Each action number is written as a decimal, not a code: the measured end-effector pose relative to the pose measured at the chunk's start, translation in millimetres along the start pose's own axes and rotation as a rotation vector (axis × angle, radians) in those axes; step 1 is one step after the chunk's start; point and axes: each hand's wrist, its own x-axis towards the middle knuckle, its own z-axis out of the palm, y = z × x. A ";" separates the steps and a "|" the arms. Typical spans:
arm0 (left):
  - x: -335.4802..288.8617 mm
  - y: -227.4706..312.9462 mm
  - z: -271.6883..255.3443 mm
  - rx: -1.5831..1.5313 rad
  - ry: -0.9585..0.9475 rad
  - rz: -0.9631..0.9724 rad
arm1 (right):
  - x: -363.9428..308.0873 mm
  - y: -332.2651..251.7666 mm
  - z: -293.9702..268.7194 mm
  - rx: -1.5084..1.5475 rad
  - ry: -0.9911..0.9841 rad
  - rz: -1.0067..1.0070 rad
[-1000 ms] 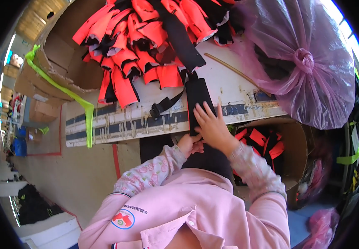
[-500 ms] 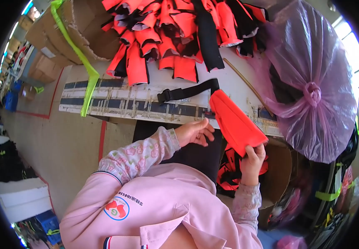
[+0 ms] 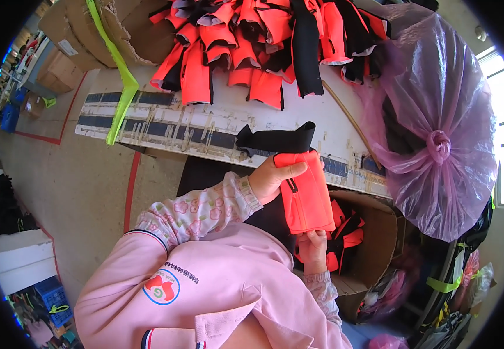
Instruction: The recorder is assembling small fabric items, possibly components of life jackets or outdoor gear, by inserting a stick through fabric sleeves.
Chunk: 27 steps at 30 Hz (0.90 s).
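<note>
A bright orange-red belt pouch (image 3: pixel 310 203) with a short black zipper is held upright in front of me, at the near edge of the table. My left hand (image 3: pixel 272 177) grips its upper left corner, thumb lying across the front. At the bottom edge, my right hand (image 3: pixel 313 247) pinches the fabric with its fingers closed. A black strap (image 3: pixel 281 139) runs from the pouch's top and bends back to the left over the worktable (image 3: pixel 164 131).
Many orange and black fabric pieces (image 3: pixel 246 58) are heaped at the table's far side. A neon-yellow strip (image 3: pixel 125 93) hangs on the left. A thin stick (image 3: pixel 351 119) lies beside a big tied purple plastic bag (image 3: pixel 438 104). Below right, a cardboard box (image 3: pixel 374 238) holds more orange pieces.
My left hand, empty before, now grips the pouch's top. The pouch has turned more upright and come nearer, its zipper side now showing. My right hand has shifted left and down.
</note>
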 end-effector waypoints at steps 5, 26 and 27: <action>1.7 7.8 -12.4 -0.058 0.118 -0.034 | 13.2 -50.6 -29.1 -0.551 -0.232 0.177; 2.4 55.4 -45.1 -0.140 0.221 0.129 | 158.5 -167.5 -27.9 -2.103 0.442 -0.615; 4.9 64.3 -47.9 -0.151 0.253 0.191 | 141.6 -166.3 -37.6 -2.034 0.431 -0.620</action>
